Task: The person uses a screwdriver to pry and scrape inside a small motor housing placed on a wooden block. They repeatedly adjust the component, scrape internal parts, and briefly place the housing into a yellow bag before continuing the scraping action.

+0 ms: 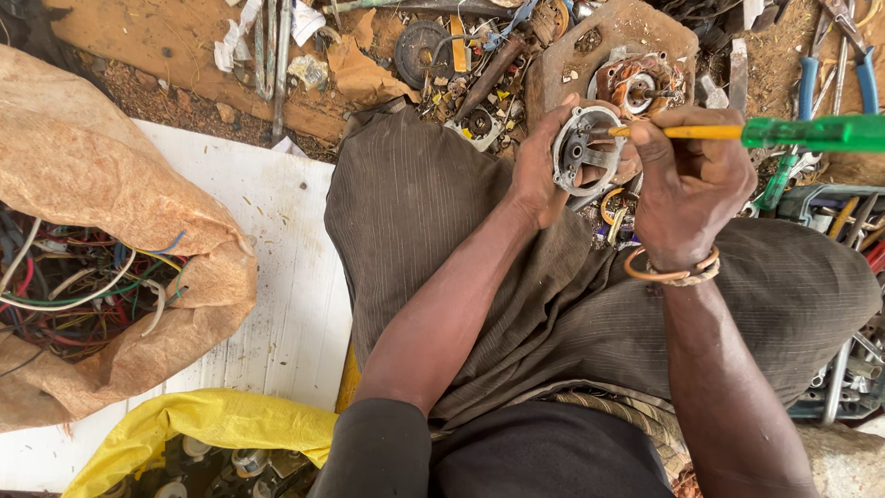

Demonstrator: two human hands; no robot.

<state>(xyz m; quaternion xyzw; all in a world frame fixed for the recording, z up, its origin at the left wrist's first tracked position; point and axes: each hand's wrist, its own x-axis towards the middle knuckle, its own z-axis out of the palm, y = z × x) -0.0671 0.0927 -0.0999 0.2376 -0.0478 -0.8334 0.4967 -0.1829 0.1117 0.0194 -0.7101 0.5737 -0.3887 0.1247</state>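
A: Item one, what do the hands hold?

B: Left hand (539, 175), fingers wrapped tight round a round grey metal motor cover (584, 149), held up over the lap, open face toward the camera. Right hand (687, 180), fingers closed on a screwdriver (765, 133) with a yellow shaft and green handle; the tip meets the cover's upper right rim. Bangles (671, 270) on the right wrist.

A: Item two, what lies beyond the cover?

B: A motor core (638, 85) with copper windings, rusty, resting on a brown board (616, 37). To its left, a dark round disc (421, 51) and a heap of small scrap parts (479, 97) on the dirt.

A: Item three, bags and wrappings?

B: Far left, a tan woven sack (88, 175), mouth open, filled with tangled wires (74, 295) in red, green, white and yellow. Bottom left, a yellow plastic bag (203, 424), crumpled, its opening showing small round metal pieces. Torn cardboard (359, 69) and white paper scraps (235, 41) at the top, any print too small to tell.

A: Item four, surfaces?

B: A white painted board (286, 277) under the sack and beside the left leg. Grey-brown ribbed trousers (415, 194) across the lap.

A: Item five, right edge?

B: Blue-handled pliers (834, 78) at the top right, well apart from the hands; more tools and metal rods (848, 369) lower down
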